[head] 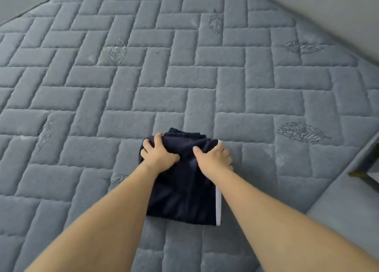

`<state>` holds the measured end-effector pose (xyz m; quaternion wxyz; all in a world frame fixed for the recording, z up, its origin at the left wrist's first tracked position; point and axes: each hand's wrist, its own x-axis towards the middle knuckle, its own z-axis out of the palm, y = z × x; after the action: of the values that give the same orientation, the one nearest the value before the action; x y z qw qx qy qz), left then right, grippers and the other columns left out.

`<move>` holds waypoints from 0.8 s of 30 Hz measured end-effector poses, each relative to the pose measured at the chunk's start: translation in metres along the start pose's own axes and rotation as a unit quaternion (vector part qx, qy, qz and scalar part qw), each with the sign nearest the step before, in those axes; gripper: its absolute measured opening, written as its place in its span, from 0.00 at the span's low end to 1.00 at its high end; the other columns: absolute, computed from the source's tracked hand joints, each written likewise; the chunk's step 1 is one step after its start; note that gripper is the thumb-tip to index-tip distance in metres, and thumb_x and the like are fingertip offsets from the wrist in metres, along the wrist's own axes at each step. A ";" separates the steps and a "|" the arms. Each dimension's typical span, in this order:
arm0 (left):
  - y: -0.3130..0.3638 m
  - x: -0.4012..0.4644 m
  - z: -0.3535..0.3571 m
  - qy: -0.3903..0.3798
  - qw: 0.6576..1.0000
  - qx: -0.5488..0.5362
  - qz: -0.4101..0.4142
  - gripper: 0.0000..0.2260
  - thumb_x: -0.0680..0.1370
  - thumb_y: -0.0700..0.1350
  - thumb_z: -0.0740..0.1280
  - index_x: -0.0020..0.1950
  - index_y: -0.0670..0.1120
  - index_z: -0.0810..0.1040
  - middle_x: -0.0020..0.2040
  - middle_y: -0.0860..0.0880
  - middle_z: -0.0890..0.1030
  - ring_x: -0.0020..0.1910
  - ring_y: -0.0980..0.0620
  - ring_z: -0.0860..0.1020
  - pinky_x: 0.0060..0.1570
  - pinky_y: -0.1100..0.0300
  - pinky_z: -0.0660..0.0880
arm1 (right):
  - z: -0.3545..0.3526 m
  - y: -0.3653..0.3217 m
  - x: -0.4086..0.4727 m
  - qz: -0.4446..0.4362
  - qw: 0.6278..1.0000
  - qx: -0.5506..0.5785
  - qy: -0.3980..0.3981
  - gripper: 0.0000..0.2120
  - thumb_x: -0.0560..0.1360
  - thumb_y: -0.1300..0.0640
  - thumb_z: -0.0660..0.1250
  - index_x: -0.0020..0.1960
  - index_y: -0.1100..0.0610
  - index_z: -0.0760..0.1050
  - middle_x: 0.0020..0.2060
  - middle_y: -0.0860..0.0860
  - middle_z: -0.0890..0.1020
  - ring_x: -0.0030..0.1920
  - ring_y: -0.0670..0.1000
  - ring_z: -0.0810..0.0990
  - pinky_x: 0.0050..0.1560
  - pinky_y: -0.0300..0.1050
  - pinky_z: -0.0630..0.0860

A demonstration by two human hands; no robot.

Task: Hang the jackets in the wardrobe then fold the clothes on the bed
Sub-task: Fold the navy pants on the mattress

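Bed (184, 77): grey quilted mattress, brick pattern with stitched leaves. Dark navy garment (182, 189), white side stripe, folded, lying near the bed's near edge. Left hand (159, 151) and right hand (213, 157): fingers curled, each gripping the garment's far folded end.

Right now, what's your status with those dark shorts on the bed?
Left hand and right hand both gripping dark shorts at far end. Shorts folded, flat on mattress. Nothing in the way.
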<state>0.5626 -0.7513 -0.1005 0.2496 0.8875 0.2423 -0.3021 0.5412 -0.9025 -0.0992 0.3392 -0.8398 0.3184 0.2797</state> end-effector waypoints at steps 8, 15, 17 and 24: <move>0.005 0.062 0.060 -0.001 0.997 0.050 -0.056 0.46 0.63 0.51 0.61 0.69 0.66 0.32 0.71 0.53 0.28 0.72 0.47 0.29 0.60 0.21 0.40 | 0.060 0.030 0.061 -0.159 0.956 -0.098 0.226 0.32 0.75 0.37 0.59 0.59 0.66 0.73 0.47 0.60 0.77 0.44 0.61 0.77 0.40 0.53 0.75; 0.001 0.066 0.065 0.030 0.998 0.037 -0.038 0.47 0.58 0.51 0.59 0.70 0.65 0.36 0.70 0.52 0.30 0.70 0.49 0.29 0.61 0.23 0.35 | 0.064 0.028 0.068 -0.174 0.954 -0.074 0.235 0.32 0.73 0.38 0.56 0.58 0.66 0.74 0.45 0.60 0.77 0.42 0.62 0.77 0.40 0.54 0.76; 0.001 0.066 0.065 0.028 0.998 0.044 -0.038 0.46 0.59 0.50 0.60 0.70 0.65 0.36 0.70 0.53 0.30 0.70 0.49 0.29 0.60 0.23 0.34 | 0.064 0.028 0.069 -0.180 0.952 -0.070 0.238 0.32 0.73 0.38 0.56 0.57 0.66 0.74 0.45 0.59 0.77 0.42 0.62 0.77 0.40 0.53 0.76; -0.001 0.068 0.058 0.008 0.995 0.099 -0.012 0.46 0.62 0.56 0.61 0.72 0.62 0.35 0.72 0.50 0.31 0.72 0.44 0.29 0.61 0.23 0.35 | 0.067 0.034 0.070 -0.197 0.943 -0.037 0.264 0.33 0.73 0.34 0.56 0.56 0.64 0.74 0.47 0.58 0.77 0.47 0.60 0.77 0.45 0.52 0.75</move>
<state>0.5853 -0.7656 -0.1854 0.1544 0.9075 0.2239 -0.3201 0.5443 -0.8958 -0.2014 0.2598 -0.9415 0.2143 -0.0131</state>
